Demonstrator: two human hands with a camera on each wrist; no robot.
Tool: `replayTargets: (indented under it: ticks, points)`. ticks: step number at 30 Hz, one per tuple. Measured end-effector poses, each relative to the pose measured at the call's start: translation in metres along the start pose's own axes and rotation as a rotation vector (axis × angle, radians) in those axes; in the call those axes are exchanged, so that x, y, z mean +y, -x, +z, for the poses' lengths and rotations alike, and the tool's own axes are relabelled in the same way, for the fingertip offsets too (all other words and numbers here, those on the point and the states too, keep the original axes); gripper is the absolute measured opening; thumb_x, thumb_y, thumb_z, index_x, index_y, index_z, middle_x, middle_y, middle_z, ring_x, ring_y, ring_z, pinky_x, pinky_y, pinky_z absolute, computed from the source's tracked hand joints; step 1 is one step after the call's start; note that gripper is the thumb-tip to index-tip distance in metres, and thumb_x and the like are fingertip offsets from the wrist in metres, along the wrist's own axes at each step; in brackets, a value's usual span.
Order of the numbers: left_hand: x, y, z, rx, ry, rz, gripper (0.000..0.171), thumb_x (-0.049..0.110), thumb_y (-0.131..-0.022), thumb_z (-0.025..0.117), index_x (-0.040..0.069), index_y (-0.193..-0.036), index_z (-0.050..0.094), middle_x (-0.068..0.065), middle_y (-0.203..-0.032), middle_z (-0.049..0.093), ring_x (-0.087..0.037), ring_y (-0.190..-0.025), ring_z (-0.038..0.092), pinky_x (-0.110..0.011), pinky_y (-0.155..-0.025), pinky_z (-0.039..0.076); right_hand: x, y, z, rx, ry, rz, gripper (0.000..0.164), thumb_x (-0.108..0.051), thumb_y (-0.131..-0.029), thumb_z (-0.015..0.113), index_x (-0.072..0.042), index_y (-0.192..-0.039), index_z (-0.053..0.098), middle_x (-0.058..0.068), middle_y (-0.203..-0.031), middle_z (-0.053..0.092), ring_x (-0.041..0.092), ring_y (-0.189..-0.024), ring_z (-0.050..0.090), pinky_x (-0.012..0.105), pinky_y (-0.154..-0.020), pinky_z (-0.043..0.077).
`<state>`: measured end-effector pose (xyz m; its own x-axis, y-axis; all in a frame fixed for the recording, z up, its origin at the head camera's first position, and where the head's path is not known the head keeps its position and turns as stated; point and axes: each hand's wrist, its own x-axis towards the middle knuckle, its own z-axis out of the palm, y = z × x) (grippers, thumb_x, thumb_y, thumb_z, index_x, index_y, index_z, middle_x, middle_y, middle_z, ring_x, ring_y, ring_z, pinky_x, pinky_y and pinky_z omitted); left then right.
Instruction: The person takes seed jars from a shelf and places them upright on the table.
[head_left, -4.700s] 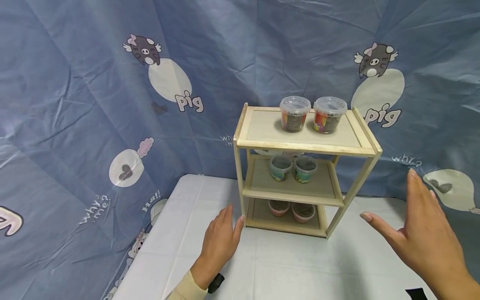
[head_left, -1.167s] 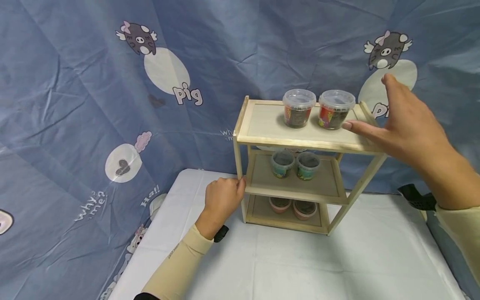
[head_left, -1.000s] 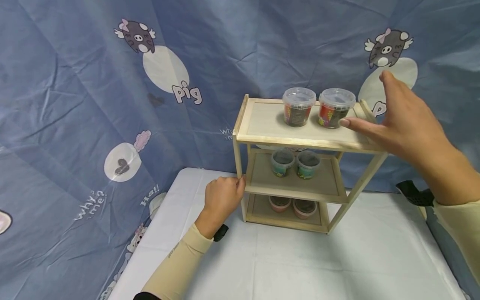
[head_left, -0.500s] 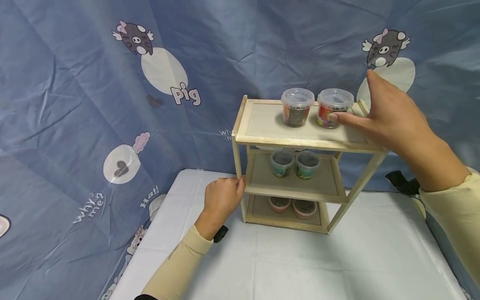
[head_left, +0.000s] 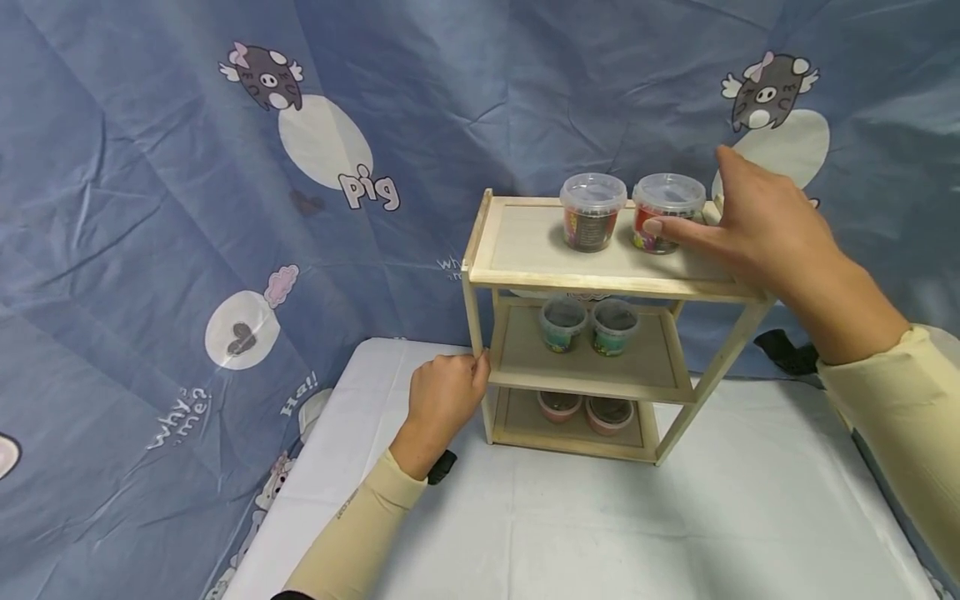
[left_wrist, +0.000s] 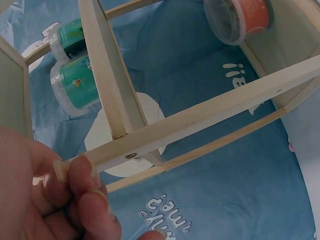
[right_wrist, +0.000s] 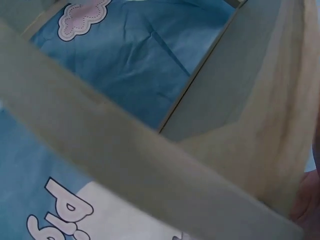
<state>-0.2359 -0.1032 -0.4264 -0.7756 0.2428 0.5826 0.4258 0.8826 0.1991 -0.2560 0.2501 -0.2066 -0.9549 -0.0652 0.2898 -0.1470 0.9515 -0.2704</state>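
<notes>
Rightmost red-labelled tub (head_left: pixel 667 198) just beside right hand (head_left: pixel 772 233)

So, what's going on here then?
Someone is busy at a small wooden rack of tubs. Their left grip holds its front-left post. Their right grip is open at the right-hand red-labelled tub on top; I can't tell whether it touches. Another red-labelled tub stands beside that one. Lower down stand two green-labelled tubs and, beneath those, two pink tubs.
</notes>
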Motion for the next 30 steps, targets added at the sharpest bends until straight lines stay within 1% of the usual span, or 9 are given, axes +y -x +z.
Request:
replayTargets:
  ticks: [3, 6, 9, 13, 18, 21, 25, 27, 30]
  points:
    - [0.000, 0.001, 0.000, 0.004, 0.003, -0.005, 0.062, 0.024, -0.104, 0.062, 0.021, -0.048, 0.035, 0.006, -0.043, 0.029, -0.013, -0.036, 0.033, -0.032, -0.035, 0.027, -0.001, -0.003, 0.003, 0.001, 0.001, -0.002, 0.102, -0.079, -0.085, 0.064, 0.002, -0.144, 0.042, 0.019, -0.091, 0.054, 0.041, -0.084, 0.056, 0.059, -0.073, 0.043]
    - [0.000, 0.003, -0.001, 0.012, 0.005, -0.016, 0.062, 0.024, -0.103, 0.063, 0.021, -0.048, 0.035, 0.005, -0.043, 0.030, -0.015, -0.036, 0.034, -0.034, -0.034, 0.029, -0.003, -0.007, 0.005, -0.002, 0.000, -0.013, 0.108, -0.080, -0.086, 0.062, 0.002, -0.153, 0.038, 0.021, -0.095, 0.058, 0.044, -0.092, 0.059, 0.063, -0.078, 0.045]
    - [0.000, 0.002, -0.002, 0.009, 0.011, -0.018, 0.063, 0.024, -0.103, 0.064, 0.021, -0.048, 0.034, 0.006, -0.044, 0.030, -0.015, -0.037, 0.034, -0.036, -0.035, 0.031, -0.003, -0.008, 0.007, 0.000, -0.011, -0.015, 0.108, -0.080, -0.087, 0.061, 0.001, -0.155, 0.039, 0.025, -0.102, 0.063, 0.047, -0.100, 0.059, 0.065, -0.082, 0.045]
    - [0.001, -0.001, -0.001, -0.017, 0.016, -0.012, 0.063, 0.024, -0.104, 0.062, 0.022, -0.047, 0.034, 0.007, -0.043, 0.028, -0.014, -0.036, 0.032, -0.034, -0.034, 0.029, 0.000, -0.006, 0.007, 0.022, -0.013, -0.026, 0.099, -0.077, -0.089, 0.062, 0.001, -0.149, 0.047, 0.028, -0.111, 0.066, 0.048, -0.101, 0.060, 0.064, -0.080, 0.045]
    - [0.001, -0.004, -0.001, -0.035, 0.004, -0.012, 0.064, 0.025, -0.105, 0.060, 0.022, -0.047, 0.033, 0.008, -0.042, 0.024, -0.011, -0.035, 0.028, -0.030, -0.034, 0.024, -0.001, -0.003, 0.007, 0.057, -0.021, -0.067, 0.089, -0.070, -0.093, 0.064, 0.001, -0.145, 0.052, 0.029, -0.112, 0.067, 0.045, -0.096, 0.061, 0.061, -0.081, 0.045]
    - [0.001, -0.004, 0.000, -0.030, 0.001, -0.006, 0.064, 0.025, -0.105, 0.059, 0.022, -0.047, 0.033, 0.008, -0.042, 0.024, -0.011, -0.034, 0.027, -0.030, -0.034, 0.024, -0.002, -0.002, 0.008, 0.078, -0.024, -0.086, 0.083, -0.063, -0.095, 0.066, 0.001, -0.146, 0.052, 0.029, -0.112, 0.068, 0.045, -0.093, 0.061, 0.060, -0.081, 0.045]
    - [0.000, -0.004, 0.001, -0.018, -0.004, -0.001, 0.064, 0.026, -0.104, 0.059, 0.022, -0.047, 0.033, 0.008, -0.041, 0.024, -0.011, -0.034, 0.027, -0.030, -0.033, 0.024, -0.002, -0.001, 0.010, 0.106, -0.038, -0.098, 0.078, -0.058, -0.097, 0.068, 0.002, -0.144, 0.053, 0.029, -0.114, 0.068, 0.045, -0.094, 0.062, 0.060, -0.083, 0.045]
    - [0.000, -0.004, 0.002, -0.013, -0.007, 0.003, 0.064, 0.026, -0.104, 0.059, 0.022, -0.047, 0.032, 0.009, -0.042, 0.023, -0.011, -0.034, 0.027, -0.030, -0.033, 0.024, -0.002, 0.001, 0.012, 0.125, -0.051, -0.105, 0.075, -0.054, -0.097, 0.069, 0.003, -0.143, 0.055, 0.029, -0.114, 0.068, 0.045, -0.092, 0.062, 0.059, -0.082, 0.045]
    - [0.000, -0.003, 0.001, 0.003, -0.011, 0.013, 0.064, 0.025, -0.104, 0.061, 0.022, -0.046, 0.033, 0.009, -0.042, 0.022, -0.011, -0.034, 0.027, -0.030, -0.033, 0.024, -0.002, 0.002, 0.015, 0.146, -0.062, -0.115, 0.069, -0.050, -0.097, 0.070, 0.003, -0.138, 0.057, 0.027, -0.111, 0.069, 0.041, -0.085, 0.060, 0.055, -0.076, 0.044]
